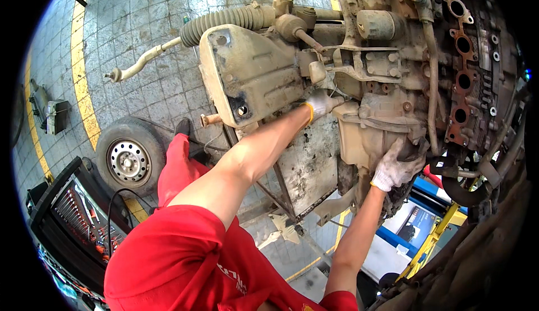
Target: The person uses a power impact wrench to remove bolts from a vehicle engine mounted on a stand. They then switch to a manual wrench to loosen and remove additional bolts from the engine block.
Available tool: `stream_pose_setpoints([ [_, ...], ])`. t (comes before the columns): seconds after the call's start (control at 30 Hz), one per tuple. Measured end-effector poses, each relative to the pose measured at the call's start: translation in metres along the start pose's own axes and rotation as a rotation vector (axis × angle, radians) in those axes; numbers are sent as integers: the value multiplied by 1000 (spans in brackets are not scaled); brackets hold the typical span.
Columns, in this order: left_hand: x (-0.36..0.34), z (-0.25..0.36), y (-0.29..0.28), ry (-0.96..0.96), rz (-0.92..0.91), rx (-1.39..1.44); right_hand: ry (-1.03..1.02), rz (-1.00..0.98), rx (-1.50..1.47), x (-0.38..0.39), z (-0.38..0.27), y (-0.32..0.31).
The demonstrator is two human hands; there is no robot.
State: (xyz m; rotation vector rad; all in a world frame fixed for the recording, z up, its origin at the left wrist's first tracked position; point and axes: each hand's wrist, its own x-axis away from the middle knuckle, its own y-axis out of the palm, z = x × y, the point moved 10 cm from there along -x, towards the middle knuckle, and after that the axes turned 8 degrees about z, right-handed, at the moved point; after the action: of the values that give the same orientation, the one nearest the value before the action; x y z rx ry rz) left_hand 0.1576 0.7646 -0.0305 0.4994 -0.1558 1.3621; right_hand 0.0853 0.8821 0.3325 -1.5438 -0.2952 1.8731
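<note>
A large, dusty engine assembly (387, 111) fills the right side. My left hand (321, 105), in a white glove with a yellow cuff, reaches into the gap between the metal subframe (255, 69) and the tan housing (352, 140). Its fingers point right beside that housing's upper edge, but they are blurred and partly hidden; a thin wire shows just above them. Lower down, my right hand (396, 168), gloved likewise, grips the lower end of the engine assembly beside a dark part, thumb and fingers apart around it.
A steering rack with a ribbed boot (227, 23) runs along the top. On the tiled floor at left lie a wheel (130, 156) and a grey metal part (56, 117). An open tool drawer (84, 213) stands lower left. Blue and yellow stands (432, 238) are lower right.
</note>
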Motion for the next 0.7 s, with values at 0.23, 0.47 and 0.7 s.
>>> stream_pose_setpoints([
  [0.23,14,23,-12,28,26,94,6,7,-28,0,6,4],
  [0.47,13,26,-19,-56,20,120,-62,54,30,2,-1,0],
  [0.7,-4,9,-5,32,-4,130,-71,37,6,-6,-10,0],
])
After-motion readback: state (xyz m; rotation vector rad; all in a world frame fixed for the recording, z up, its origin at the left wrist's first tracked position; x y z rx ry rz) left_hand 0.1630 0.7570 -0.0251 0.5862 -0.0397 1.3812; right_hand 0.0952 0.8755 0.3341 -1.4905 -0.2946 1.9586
